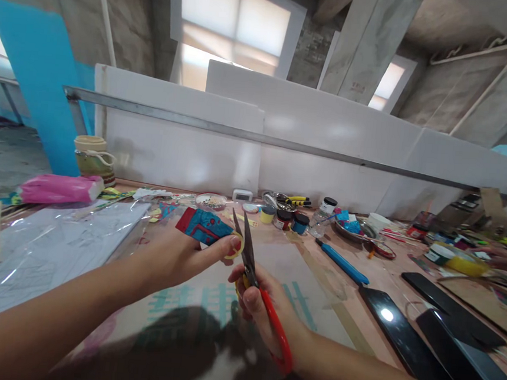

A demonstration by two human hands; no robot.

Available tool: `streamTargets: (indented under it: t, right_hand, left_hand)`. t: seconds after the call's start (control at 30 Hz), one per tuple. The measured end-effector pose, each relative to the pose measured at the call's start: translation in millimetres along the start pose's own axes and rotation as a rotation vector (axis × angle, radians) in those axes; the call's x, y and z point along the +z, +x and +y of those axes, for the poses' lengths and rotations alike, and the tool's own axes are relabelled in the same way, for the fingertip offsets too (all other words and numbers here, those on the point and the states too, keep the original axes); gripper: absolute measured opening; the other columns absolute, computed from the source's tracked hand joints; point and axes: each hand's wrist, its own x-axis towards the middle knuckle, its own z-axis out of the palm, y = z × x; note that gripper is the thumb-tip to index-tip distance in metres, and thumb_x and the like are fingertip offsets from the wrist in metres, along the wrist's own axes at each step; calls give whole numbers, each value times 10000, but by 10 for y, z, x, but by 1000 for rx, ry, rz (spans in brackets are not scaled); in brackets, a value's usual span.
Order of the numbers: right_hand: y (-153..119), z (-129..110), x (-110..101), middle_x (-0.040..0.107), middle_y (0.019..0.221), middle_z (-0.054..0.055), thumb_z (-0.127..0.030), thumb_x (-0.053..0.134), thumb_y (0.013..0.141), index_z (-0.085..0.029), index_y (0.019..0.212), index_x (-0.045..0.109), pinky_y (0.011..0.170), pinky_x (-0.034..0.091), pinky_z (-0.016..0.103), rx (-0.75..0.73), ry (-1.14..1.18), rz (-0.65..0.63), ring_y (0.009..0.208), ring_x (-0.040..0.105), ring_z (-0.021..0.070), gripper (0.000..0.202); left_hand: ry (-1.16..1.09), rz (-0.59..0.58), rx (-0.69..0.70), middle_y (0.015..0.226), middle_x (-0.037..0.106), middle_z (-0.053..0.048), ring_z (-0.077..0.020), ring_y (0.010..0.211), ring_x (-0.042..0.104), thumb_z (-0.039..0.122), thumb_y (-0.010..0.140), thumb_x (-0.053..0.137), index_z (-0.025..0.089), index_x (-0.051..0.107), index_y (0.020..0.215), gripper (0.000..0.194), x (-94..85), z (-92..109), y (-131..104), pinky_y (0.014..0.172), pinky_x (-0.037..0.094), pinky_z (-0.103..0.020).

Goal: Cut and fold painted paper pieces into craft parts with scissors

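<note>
My left hand (194,254) pinches a blue and red patterned piece (208,227) with a round yellow part (236,249) at its right end, by the thumb. Red-handled scissors (272,322) are gripped in my right hand (265,306). Their dark blades (247,248) point up and away, slightly parted, close to the right side of the yellow part. Whether the blades touch it cannot be made out. Both hands are above the table, over a sheet (208,304) with teal stripes.
Drawings under clear plastic (66,244) and a pink package (60,189) lie left. Paint jars (300,222), a metal bowl (356,230) and a blue cutter (342,263) lie beyond. A black phone-like slab (401,327) lies right. Another person's hand (502,259) shows far right.
</note>
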Motion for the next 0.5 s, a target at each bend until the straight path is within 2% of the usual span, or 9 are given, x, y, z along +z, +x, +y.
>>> streamTargets:
  t: [0.13, 0.3, 0.5]
  right_hand:
    - [3, -43, -5, 338, 666, -66, -743, 567, 880, -189, 1048, 554, 493, 242, 232, 2, -45, 5, 552, 294, 95, 579]
    - [6, -80, -24, 375, 705, -51, -728, 572, 887, -196, 1038, 569, 485, 252, 232, 27, -111, 18, 558, 279, 93, 553]
    - [13, -138, -20, 379, 680, -57, -755, 582, 858, -186, 999, 575, 461, 210, 224, 37, -127, 10, 539, 277, 84, 587]
  left_hand:
    - [10, -27, -5, 640, 690, 9, -172, 630, 647, 473, 990, 448, 236, 694, 684, 459, -15, -10, 0, 610, 441, -271]
    - [-61, -42, 19, 655, 702, 18, -160, 634, 656, 458, 974, 454, 233, 692, 671, 445, -53, -25, 13, 633, 458, -263]
    - [-69, -143, -149, 631, 715, 23, -161, 610, 661, 474, 915, 502, 229, 676, 650, 400, -148, 32, 48, 601, 462, -250]
